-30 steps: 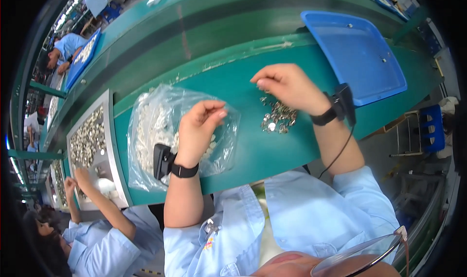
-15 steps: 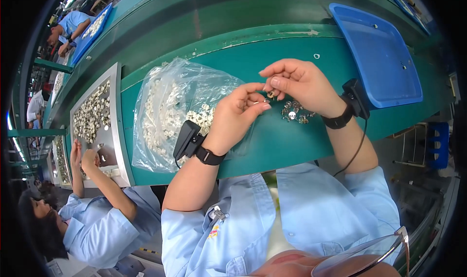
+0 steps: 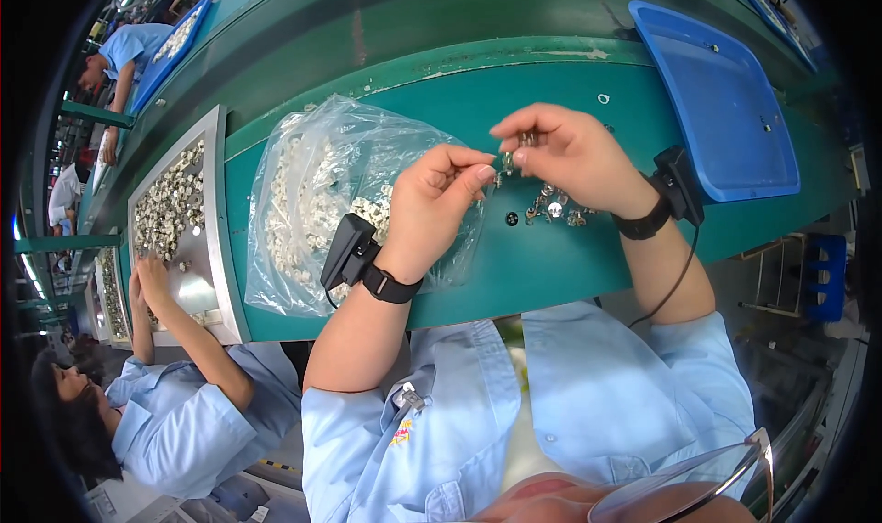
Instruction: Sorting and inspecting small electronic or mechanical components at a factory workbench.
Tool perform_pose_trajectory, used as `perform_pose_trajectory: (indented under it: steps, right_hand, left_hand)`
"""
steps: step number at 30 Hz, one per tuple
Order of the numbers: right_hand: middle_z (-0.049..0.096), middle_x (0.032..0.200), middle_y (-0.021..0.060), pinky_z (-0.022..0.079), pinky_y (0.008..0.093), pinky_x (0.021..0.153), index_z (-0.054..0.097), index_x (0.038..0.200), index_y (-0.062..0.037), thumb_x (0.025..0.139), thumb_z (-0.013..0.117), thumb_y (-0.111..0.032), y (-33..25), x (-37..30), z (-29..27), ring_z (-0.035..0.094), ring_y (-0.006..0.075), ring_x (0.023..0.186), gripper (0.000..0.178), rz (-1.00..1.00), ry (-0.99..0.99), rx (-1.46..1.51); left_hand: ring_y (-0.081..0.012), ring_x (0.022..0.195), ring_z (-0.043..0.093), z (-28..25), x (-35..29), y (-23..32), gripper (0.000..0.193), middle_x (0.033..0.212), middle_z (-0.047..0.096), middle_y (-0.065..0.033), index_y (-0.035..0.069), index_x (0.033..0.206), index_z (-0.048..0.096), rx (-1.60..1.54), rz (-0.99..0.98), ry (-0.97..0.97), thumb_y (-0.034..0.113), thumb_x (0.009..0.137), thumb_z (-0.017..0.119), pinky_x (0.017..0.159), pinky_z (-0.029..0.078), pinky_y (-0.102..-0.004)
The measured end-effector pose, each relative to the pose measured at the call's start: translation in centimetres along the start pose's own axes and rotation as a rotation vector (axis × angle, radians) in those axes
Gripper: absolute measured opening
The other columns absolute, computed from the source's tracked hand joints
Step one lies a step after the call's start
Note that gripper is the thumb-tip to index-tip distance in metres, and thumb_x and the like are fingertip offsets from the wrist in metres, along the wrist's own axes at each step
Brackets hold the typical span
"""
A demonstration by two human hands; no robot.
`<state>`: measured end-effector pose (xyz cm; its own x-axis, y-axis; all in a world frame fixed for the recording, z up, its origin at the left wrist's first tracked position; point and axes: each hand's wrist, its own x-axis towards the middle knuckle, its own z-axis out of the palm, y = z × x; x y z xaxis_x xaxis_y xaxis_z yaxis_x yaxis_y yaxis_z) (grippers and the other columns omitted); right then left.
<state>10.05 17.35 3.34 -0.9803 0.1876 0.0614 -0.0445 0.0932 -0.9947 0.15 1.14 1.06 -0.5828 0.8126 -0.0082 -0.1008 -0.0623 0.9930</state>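
My left hand (image 3: 439, 197) is closed, thumb and forefinger pinched together around a tiny metal part that barely shows at their tips. Opposite it, my right hand (image 3: 574, 156) has its fingers curled round small shiny metal parts (image 3: 508, 163) between thumb and fingertips. The two hands' fingertips nearly meet above the green tabletop. Beneath my right hand lies a loose pile of small silvery metal parts (image 3: 555, 209). A small black round piece (image 3: 512, 218) rests just left of that pile. The exact kind of these parts is too small to make out.
A clear plastic bag (image 3: 303, 202) of small white parts lies beside my left forearm. A blue tray (image 3: 735, 119) with a few tiny pieces stands at the right. On the left, a co-worker's hands (image 3: 147, 280) work over a metal-framed tray (image 3: 220, 247) of parts. A small white ring (image 3: 603, 99) lies farther back.
My left fingers have closed into a tighter pinch. The right fingertips have lifted slightly, with metal parts showing between them. The black round piece now shows on the table beside the pile.
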Motion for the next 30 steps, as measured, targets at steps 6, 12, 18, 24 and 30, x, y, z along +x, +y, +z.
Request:
perform_pose_trajectory:
  steps: [6,12,18,24,30]
  right_hand:
    - [0.057,0.086,0.0045,0.046,0.0225,0.067,0.058,0.103,-0.0012,0.081,0.053,0.003,-1.3,-0.3,0.1,0.055,0.0101,0.079,0.023,0.020,-0.183,-0.439]
    - [0.056,0.085,0.0051,0.045,0.0221,0.066,0.060,0.099,-0.0010,0.080,0.052,0.003,-0.7,-0.5,0.0,0.055,0.0110,0.079,0.021,-0.221,0.062,-0.486]
    - [0.056,0.093,0.0069,0.046,0.0223,0.069,0.060,0.099,-0.0007,0.081,0.051,0.004,0.0,-0.3,-0.1,0.055,0.0118,0.081,0.020,-0.249,-0.002,-0.359]
    - [0.057,0.089,0.0085,0.045,0.0245,0.070,0.059,0.099,0.0000,0.081,0.048,0.006,-0.7,0.1,-0.3,0.057,0.0157,0.080,0.022,-0.247,0.318,-0.235]
    - [0.058,0.087,0.0115,0.045,0.0264,0.070,0.058,0.099,-0.0001,0.080,0.051,0.002,-0.9,-0.6,-1.4,0.058,0.0200,0.080,0.020,-0.115,0.045,-0.779]
  left_hand:
    - [-0.0055,0.069,0.054,0.1,0.2,-0.2,0.008,0.081,0.062,-0.0023,0.001,0.091,0.060,-0.075,0.030,0.028,0.004,0.083,0.059,0.062,0.045,-0.0184]
    - [-0.0058,0.070,0.055,0.0,0.0,-0.5,0.009,0.081,0.062,-0.0021,0.001,0.091,0.060,0.023,0.013,-0.009,0.004,0.082,0.060,0.063,0.045,-0.0183]
    - [-0.0064,0.072,0.056,0.3,0.3,-1.1,0.008,0.080,0.062,-0.0014,0.001,0.090,0.060,0.132,0.002,-0.069,0.003,0.082,0.061,0.065,0.046,-0.0190]
    - [-0.0090,0.071,0.058,-0.1,0.5,-0.7,0.008,0.078,0.062,-0.0043,0.002,0.084,0.061,0.197,0.126,0.060,0.004,0.078,0.064,0.065,0.047,-0.0216]
    - [-0.0078,0.074,0.058,0.1,0.5,-0.5,0.010,0.084,0.063,-0.0049,0.000,0.090,0.060,0.147,0.075,-0.008,0.002,0.080,0.062,0.065,0.048,-0.0202]
